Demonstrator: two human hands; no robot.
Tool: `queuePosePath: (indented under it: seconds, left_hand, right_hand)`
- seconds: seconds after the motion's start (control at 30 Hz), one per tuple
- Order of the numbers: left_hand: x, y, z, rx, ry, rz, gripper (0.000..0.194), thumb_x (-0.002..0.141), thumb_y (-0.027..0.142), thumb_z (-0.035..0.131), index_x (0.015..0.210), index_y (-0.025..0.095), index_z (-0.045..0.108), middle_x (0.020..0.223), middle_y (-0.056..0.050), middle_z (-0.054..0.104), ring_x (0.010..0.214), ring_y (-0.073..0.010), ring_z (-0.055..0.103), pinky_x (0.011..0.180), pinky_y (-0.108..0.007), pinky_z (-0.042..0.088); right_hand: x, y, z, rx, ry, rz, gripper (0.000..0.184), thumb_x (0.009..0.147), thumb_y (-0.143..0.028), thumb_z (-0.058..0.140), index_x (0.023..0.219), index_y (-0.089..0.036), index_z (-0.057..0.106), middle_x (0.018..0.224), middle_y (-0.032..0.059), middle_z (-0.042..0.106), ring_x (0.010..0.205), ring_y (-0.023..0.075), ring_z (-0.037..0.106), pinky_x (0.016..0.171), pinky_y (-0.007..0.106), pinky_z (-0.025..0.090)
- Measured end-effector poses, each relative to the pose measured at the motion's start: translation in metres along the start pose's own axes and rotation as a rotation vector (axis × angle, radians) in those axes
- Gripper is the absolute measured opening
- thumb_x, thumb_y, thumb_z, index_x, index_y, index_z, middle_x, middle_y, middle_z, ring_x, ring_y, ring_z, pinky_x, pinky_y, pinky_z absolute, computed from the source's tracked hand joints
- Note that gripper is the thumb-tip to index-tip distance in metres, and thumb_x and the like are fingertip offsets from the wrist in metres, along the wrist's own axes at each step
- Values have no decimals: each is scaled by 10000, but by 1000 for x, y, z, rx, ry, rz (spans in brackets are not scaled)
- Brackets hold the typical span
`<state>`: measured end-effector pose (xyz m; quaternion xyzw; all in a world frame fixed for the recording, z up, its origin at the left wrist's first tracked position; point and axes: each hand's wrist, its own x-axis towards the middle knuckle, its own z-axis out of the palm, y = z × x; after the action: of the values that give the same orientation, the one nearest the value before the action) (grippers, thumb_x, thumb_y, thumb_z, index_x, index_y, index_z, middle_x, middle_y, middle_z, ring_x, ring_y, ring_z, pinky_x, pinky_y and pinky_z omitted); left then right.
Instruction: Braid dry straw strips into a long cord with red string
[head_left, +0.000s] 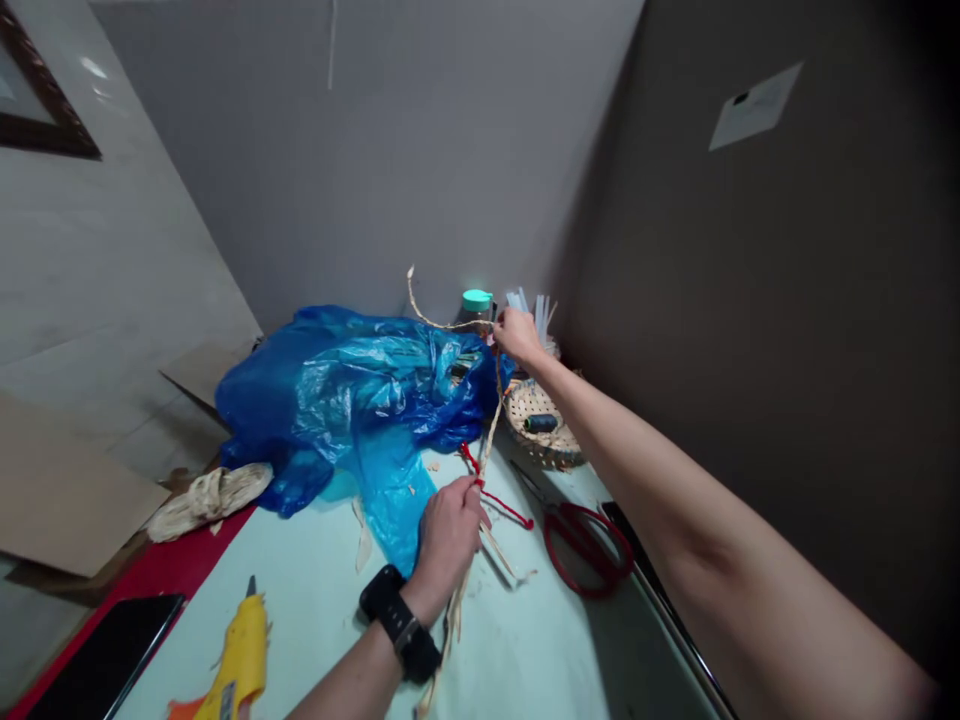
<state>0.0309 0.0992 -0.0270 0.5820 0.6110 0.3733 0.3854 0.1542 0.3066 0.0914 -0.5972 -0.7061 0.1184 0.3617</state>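
Observation:
My left hand (451,525), with a black watch on its wrist, is closed on a braided straw cord (491,435) low over the table. Loose straw ends trail below that hand. A red string (506,508) crosses the cord right at my fingers. Farther off and higher, my right hand (517,337) pinches the same cord. Between the two hands the cord runs nearly upright, and its free end curls away to the left above a blue plastic bag (360,385). Red-handled scissors (589,548) lie to the right of my left hand.
A woven basket (551,455) holds a dark thread spool (541,423). Behind stand a jar with a turquoise lid (477,299) and white sticks (541,312). At left are a straw bundle (210,500), a yellow glue gun (244,645) and a black phone (109,655). Walls close in behind and right.

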Motion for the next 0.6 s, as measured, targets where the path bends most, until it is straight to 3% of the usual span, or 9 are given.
queuePosePath:
  seconds: [0.17, 0.27, 0.37, 0.47, 0.6]
  left_hand:
    - [-1, 8, -8, -145, -121, -68, 256, 783, 220, 405, 890, 143, 623, 615, -13, 643, 401, -110, 506, 420, -219, 358]
    - [-8, 16, -16, -299, -232, -112, 203, 754, 176, 432, 815, 121, 618, 651, -33, 644, 440, -95, 533, 423, -193, 364]
    - [-15, 21, -23, -463, -331, -180, 192, 746, 181, 505, 884, 108, 616, 709, -46, 650, 499, -92, 570, 447, -174, 393]
    - [-19, 21, -25, -578, -363, -216, 303, 731, 171, 565, 1023, 96, 606, 746, -54, 652, 549, -104, 595, 521, -200, 458]
    - [-20, 19, -22, -701, -298, -246, 495, 707, 108, 607, 1199, 120, 555, 732, -23, 625, 604, -108, 607, 612, -229, 489]
  right_hand:
    - [-29, 10, -26, -107, -8, -53, 315, 807, -119, 536, 1108, -40, 585, 1109, 215, 620, 1049, 288, 558, 875, 363, 410]
    - [-69, 11, -45, -105, -78, -144, 231, 817, -142, 538, 1015, -92, 646, 995, 138, 675, 922, 232, 602, 794, 293, 426]
    - [-125, 7, -60, -97, -175, -239, 183, 826, -148, 516, 900, -139, 683, 834, 67, 690, 791, 198, 614, 687, 250, 401]
    - [-181, 0, -62, -101, -308, -238, 213, 861, -187, 474, 829, -164, 683, 709, 48, 664, 693, 181, 598, 608, 239, 356]
    - [-231, -6, -42, -130, -472, -139, 236, 899, -271, 450, 821, -169, 647, 722, 77, 658, 623, 166, 568, 554, 245, 313]
